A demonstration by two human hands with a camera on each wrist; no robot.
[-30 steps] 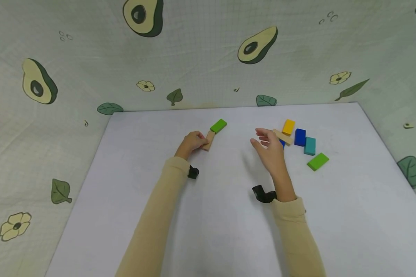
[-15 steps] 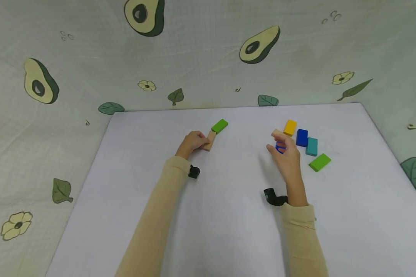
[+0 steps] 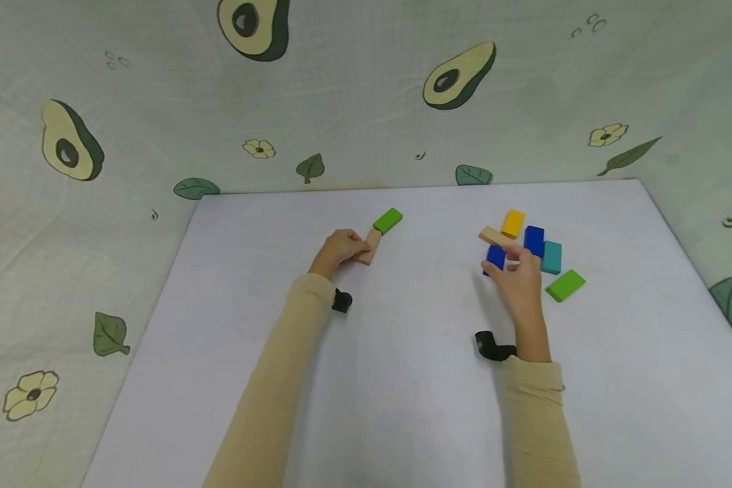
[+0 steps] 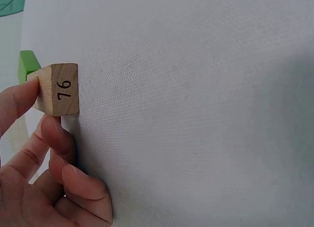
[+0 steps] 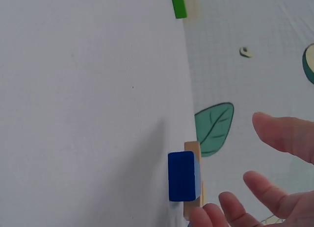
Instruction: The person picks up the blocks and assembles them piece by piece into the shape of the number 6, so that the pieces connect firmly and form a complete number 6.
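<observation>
The wooden block (image 3: pixel 371 247) lies on the white table (image 3: pixel 402 379) under my left hand (image 3: pixel 340 248), pinched near its closer end between thumb and fingertips. Taking twelve o'clock as straight away from me, its far end meets the near green block (image 3: pixel 388 221) at one o'clock. I judge that seam to be the weak spot: a twist or forward nudge of my pinch could shove the green one askew.

Out at three o'clock, well apart, sits the front blue block (image 3: pixel 496 257). My right hand (image 3: pixel 520 278) hovers at its four o'clock, thumb and fingers parted, nothing between them; whether a fingertip brushes any block I can't fairly tell from here.

Crowding is the risk on this side. Another wooden piece (image 3: pixel 493 236) lies at the blue one's twelve, the yellow block (image 3: pixel 513 223) at one, the back blue block (image 3: pixel 533 240) at two and the teal block (image 3: pixel 552 257) at three. Closing my fingers carelessly could catch a neighbour or push several together. The far green block (image 3: pixel 565 285), at four o'clock, could be knocked if my hand swings outward.
</observation>
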